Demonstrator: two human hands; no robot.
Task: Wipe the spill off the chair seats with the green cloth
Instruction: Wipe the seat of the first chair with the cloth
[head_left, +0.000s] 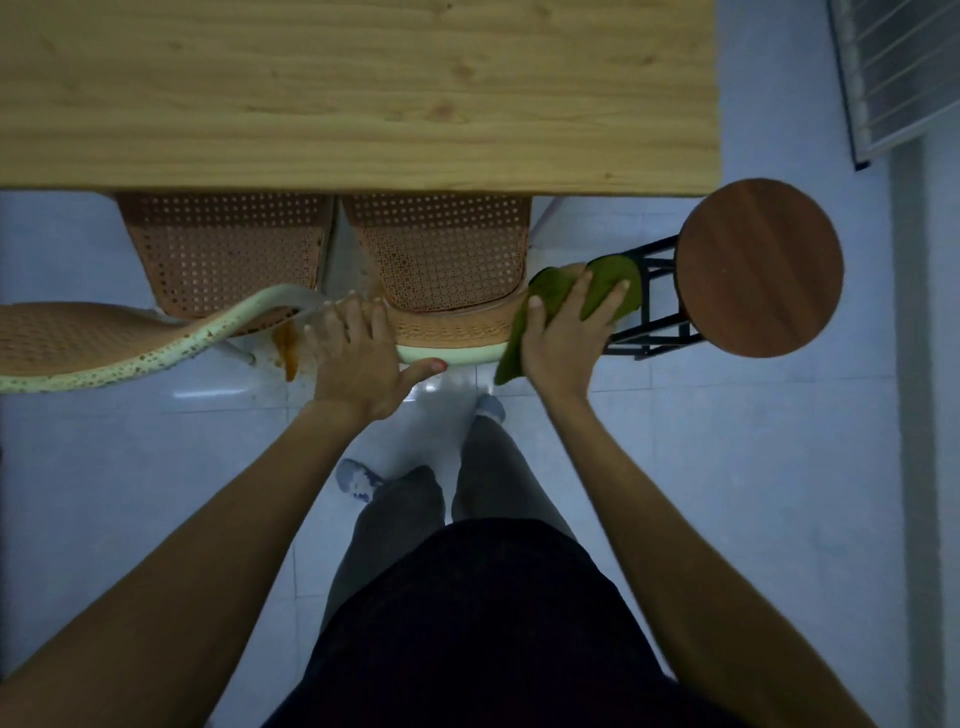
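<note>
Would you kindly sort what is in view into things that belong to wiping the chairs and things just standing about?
Belongs to the job:
green cloth, under the right hand
right chair, backrest held by the left hand
left chair
orange spill

Just standing about:
wooden table
round stool
</note>
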